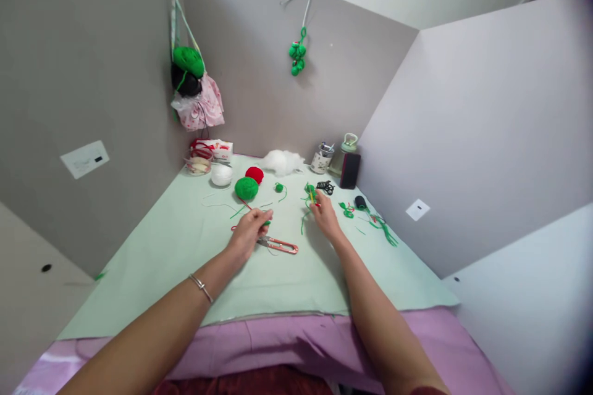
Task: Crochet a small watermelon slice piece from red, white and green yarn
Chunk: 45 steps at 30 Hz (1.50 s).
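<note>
My left hand is closed in a pinch on a small green yarn piece, mostly hidden by the fingers. A red strand runs by it toward the green yarn ball. Beneath its fingertips lie orange-handled thread snips, flat on the cloth. My right hand reaches farther out, with thumb and fingers closed around a slim yellow tool with a bit of red near it; its exact kind is too small to tell. Just past those fingertips sits a small green yarn piece with a trailing tail.
Behind are a red yarn ball, white yarn ball, white stuffing, pen cup, bottle and phone. Green scraps lie right. Grey panels enclose the table; a bag hangs left.
</note>
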Each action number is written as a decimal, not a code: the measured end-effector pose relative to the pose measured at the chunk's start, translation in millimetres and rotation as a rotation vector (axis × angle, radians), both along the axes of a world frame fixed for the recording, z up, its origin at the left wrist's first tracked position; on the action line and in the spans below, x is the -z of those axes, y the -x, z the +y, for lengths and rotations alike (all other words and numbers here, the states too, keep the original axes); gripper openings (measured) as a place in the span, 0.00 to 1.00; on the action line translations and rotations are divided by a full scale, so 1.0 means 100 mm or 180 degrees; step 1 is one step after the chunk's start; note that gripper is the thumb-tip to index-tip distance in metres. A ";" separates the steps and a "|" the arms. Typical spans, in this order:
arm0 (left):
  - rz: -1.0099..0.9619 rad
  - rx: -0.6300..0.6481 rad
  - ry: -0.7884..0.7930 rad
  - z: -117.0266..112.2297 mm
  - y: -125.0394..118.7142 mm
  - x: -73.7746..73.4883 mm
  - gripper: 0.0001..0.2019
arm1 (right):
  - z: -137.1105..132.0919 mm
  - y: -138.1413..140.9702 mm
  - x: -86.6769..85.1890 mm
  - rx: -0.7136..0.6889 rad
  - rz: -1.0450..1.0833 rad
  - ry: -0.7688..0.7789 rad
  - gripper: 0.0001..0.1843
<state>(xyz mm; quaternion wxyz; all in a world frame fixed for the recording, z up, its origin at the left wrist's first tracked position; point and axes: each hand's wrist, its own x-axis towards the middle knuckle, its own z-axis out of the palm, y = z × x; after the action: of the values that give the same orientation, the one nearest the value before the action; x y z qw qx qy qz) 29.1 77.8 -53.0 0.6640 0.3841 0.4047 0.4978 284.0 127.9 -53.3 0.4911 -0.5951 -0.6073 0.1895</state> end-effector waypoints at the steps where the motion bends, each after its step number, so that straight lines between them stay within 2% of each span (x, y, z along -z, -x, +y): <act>1: 0.0032 0.0057 -0.0007 -0.01 -0.02 0.01 0.20 | -0.01 0.05 -0.01 -0.0090 0.0036 -0.0014 0.22; 4: 0.0076 0.0190 -0.0070 -0.06 -0.09 0.04 0.20 | -0.13 0.25 -0.06 -0.0555 0.0175 0.0081 0.24; 7: 0.0062 0.0193 -0.0190 -0.11 -0.12 0.03 0.18 | -0.34 0.51 -0.09 -0.1388 0.0318 0.0451 0.24; 9: 0.0015 0.0103 -0.0274 -0.13 -0.12 0.01 0.15 | -0.44 0.65 -0.11 -0.1718 0.0449 0.0604 0.21; 14: -0.0120 -0.0149 -0.0409 -0.13 -0.10 -0.03 0.20 | -0.51 0.80 -0.09 -0.1889 0.0846 0.0688 0.20; 16: -0.0116 -0.0171 -0.0393 -0.12 -0.10 -0.01 0.19 | -0.51 0.80 -0.08 -0.1874 0.0991 0.0698 0.19; 20: -0.0045 -0.0055 -0.0267 -0.08 -0.09 0.05 0.11 | -0.54 0.78 -0.12 -0.2021 0.1220 0.0866 0.25; 23: 0.0013 0.0070 -0.0142 -0.06 -0.06 0.08 0.14 | -0.58 0.75 -0.19 -0.2200 0.1317 0.1074 0.30; 26: 0.0037 0.0153 -0.0046 -0.04 -0.04 0.10 0.15 | -0.58 0.73 -0.21 -0.2280 0.1375 0.1204 0.31; 31: -0.0041 0.0110 0.0021 0.01 -0.01 0.09 0.17 | -0.54 0.69 -0.17 -0.2211 0.1410 0.1293 0.27; 37: -0.0190 -0.0327 -0.0028 0.14 0.12 0.01 0.18 | -0.51 0.63 -0.17 -0.2080 0.1271 0.1282 0.21; 41: -0.0218 -0.0594 -0.0071 0.22 0.21 -0.03 0.19 | -0.42 0.53 -0.17 -0.1456 0.1340 0.0770 0.18; 45: -0.0144 -0.0768 -0.0206 0.27 0.29 -0.04 0.19 | -0.26 0.24 -0.19 -0.0627 0.1346 0.0170 0.19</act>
<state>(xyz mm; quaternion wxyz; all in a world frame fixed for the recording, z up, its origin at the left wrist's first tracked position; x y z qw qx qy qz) -0.1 105.0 -49.0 0.5955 0.3425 0.4166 0.5954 260.4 101.8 -34.6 0.5705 -0.4928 -0.5409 0.3730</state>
